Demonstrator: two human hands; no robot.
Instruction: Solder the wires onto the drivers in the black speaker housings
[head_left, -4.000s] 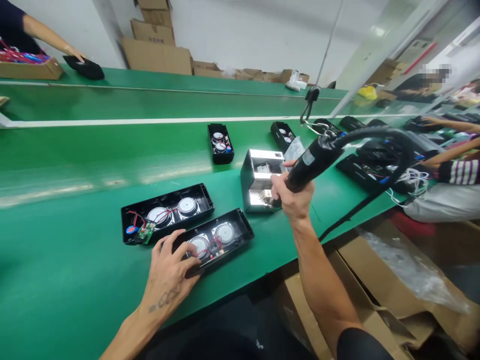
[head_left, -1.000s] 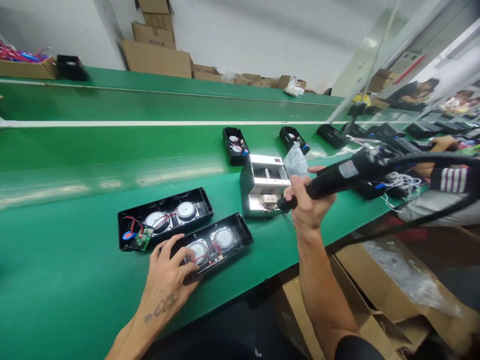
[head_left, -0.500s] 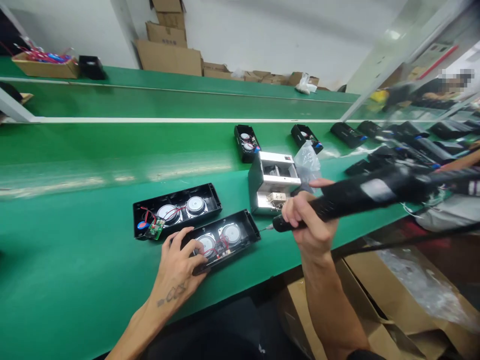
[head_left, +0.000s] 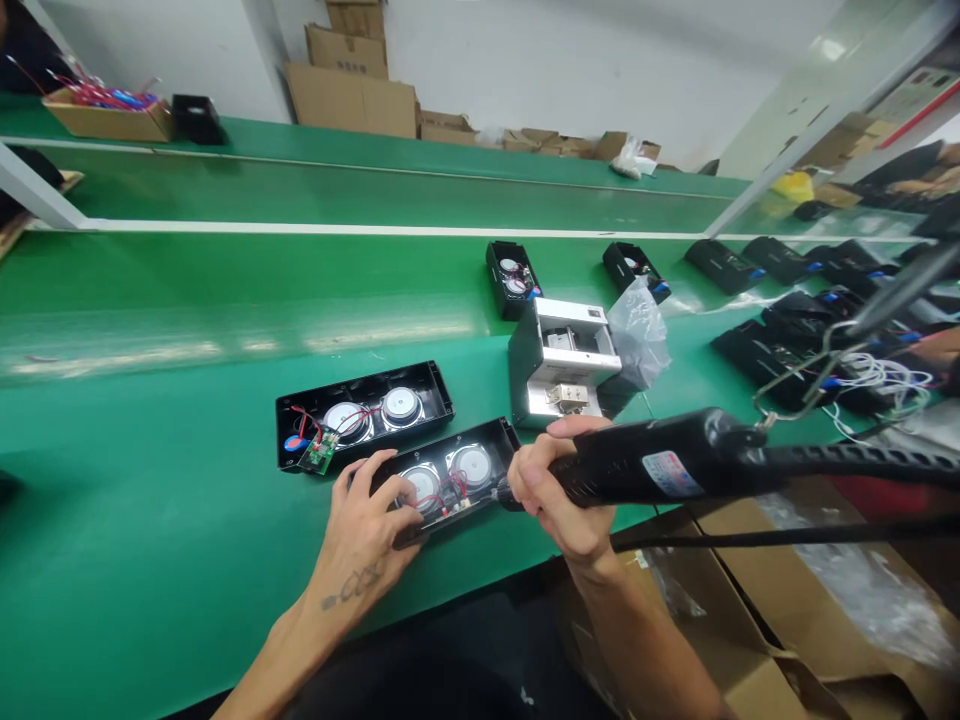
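My left hand (head_left: pixel 375 510) grips the near left end of an open black speaker housing (head_left: pixel 487 433), its fingers curled over the rim. Two round speakers (head_left: pixel 471 466) with red wires sit inside that housing. In my right hand (head_left: pixel 562 490) is a black electric screwdriver (head_left: pixel 622 465), held level and pointing left. Its tip is at the housing's right part, near the wires; my fingers and the tool's nose hide the exact contact. Just behind lies a second open speaker housing (head_left: pixel 390 377), with two speakers and a green circuit board (head_left: pixel 321 452) at its left end.
A metal screw feeder (head_left: pixel 574 365) stands behind the screwdriver, beside a clear plastic bag (head_left: pixel 637 330). More black housings (head_left: pixel 514 280) lie further back and to the right. A cable runs off right. Open cardboard boxes (head_left: pixel 735 600) stand below the table's front edge.
The screwdriver in my right hand has moved left and down, from beside the housing's right end to over its interior. My left hand keeps its hold. The camera view has shifted slightly.
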